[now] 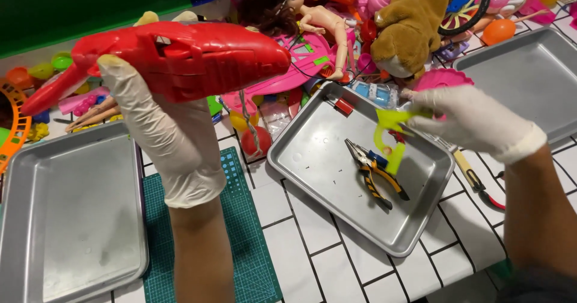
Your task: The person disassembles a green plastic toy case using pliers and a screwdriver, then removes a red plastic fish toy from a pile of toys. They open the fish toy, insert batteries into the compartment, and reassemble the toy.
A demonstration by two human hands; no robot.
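I see both of my hands covered in thin, off-white disposable gloves of a latex kind. The left hand (165,129) wears a glove that fits loosely, with soft wrinkles running down the back of it, and its cuff ends in a slightly rolled edge just past the wrist. The right hand (472,120) wears a matching glove, smoother across the knuckles, its cuff bunched into a thicker band at the wrist. Beyond both cuffs my forearms are bare: no sleeves, no watch, no bands or markings.
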